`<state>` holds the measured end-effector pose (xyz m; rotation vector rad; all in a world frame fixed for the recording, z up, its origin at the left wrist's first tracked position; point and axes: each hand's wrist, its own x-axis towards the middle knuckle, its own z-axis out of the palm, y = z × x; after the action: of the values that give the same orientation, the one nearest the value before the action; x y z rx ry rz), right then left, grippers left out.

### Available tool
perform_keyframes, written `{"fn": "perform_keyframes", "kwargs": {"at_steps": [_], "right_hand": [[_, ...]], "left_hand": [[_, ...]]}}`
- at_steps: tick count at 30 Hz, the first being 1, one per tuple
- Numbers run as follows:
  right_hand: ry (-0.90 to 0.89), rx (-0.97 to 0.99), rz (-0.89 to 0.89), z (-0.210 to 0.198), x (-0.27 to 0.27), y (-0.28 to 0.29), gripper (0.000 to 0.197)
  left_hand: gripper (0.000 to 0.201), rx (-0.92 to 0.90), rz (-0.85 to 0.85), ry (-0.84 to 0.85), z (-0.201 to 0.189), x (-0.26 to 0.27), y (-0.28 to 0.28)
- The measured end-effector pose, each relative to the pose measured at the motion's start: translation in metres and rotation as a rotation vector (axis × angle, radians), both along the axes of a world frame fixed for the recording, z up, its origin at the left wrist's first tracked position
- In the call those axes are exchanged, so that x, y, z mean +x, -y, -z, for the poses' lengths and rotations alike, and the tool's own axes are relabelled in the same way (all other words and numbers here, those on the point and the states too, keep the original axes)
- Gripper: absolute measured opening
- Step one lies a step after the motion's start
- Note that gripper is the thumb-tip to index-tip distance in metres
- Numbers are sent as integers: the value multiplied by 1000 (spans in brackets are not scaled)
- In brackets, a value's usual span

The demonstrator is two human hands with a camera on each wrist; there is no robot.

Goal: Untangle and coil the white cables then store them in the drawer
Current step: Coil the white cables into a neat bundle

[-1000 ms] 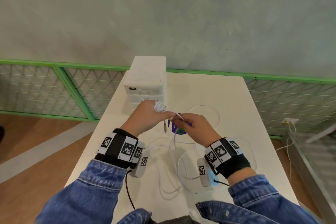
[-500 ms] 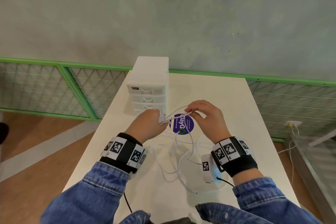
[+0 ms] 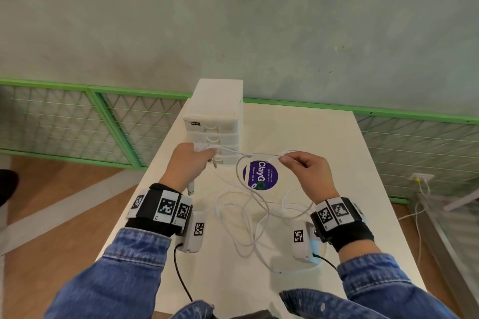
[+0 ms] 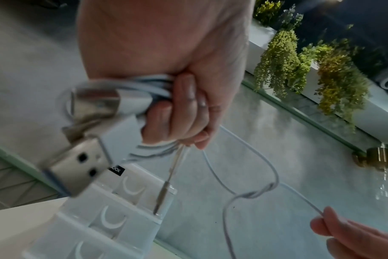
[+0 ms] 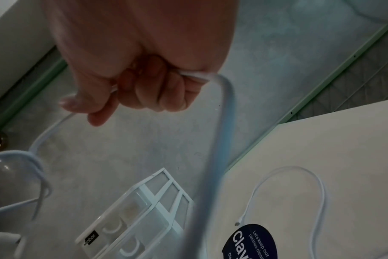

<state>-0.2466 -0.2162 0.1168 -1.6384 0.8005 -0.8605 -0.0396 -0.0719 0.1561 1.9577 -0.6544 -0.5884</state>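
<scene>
My left hand (image 3: 193,163) grips a small bundle of coiled white cable (image 4: 153,84), held just in front of the white drawer unit (image 3: 215,122). Two USB plugs (image 4: 78,168) dangle from that fist. One strand (image 3: 259,155) runs taut across to my right hand (image 3: 298,166), which pinches it between thumb and fingers above the table. A twisted knot (image 4: 261,191) sits partway along this strand. Loose white cables (image 3: 248,215) lie tangled on the white table (image 3: 363,189) between my wrists. All drawers look closed.
A round purple sticker (image 3: 260,175) is stuck on the table under the stretched strand. Another cable loop (image 5: 299,192) lies beside it. Green mesh fencing (image 3: 64,122) runs behind the table, below a grey wall. Wooden floor lies to the left.
Both hands have drawn apart, the right moving to the right and pulling a strand taut. The left hand has risen closer to the drawer unit with its coil.
</scene>
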Motion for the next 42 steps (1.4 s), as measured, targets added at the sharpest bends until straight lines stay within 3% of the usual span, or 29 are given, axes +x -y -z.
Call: {"fn": "perform_keyframes", "kwargs": {"at_steps": [6,9,12,14,18,21,24,27,33,37,40,42], "right_hand": [[-235,-16,126,20,-19,19,20],[-332,16,168,34,-28,24,21],[-439,32,9,38,-25,21,16],[-445,33,-69,38,-24,20,13],[-265,71,44,30,-30,25,10],[-351,75,90,31,-32,33,13],[-550,54,-71,28,-25,27,16],[-484,58,-245,6,-14,17,37],[-213,-118,-194,-42,16,-4,44],[-273,-133,-166,-53,29,-16,47],[-423,-228,-131,-45,34,-16,19],[-510,-172,-235,-37,35,-15,15]], "left_hand": [[28,-254,-239,-198,1,12,-4],[25,-311,-259,-185,0,8,-3],[22,-354,-201,-194,0,-2,3],[23,-375,-166,-210,-3,-8,7],[23,-522,-249,-248,-13,-7,8],[19,-599,-309,-219,-18,-5,9],[17,-553,-227,-138,-15,-9,12],[17,-442,-139,-62,-9,-14,18],[29,-359,-53,67,-1,-29,26],[25,-334,-16,116,5,-36,29],[29,-311,17,156,8,-41,31],[28,-316,32,151,9,-43,32]]}}
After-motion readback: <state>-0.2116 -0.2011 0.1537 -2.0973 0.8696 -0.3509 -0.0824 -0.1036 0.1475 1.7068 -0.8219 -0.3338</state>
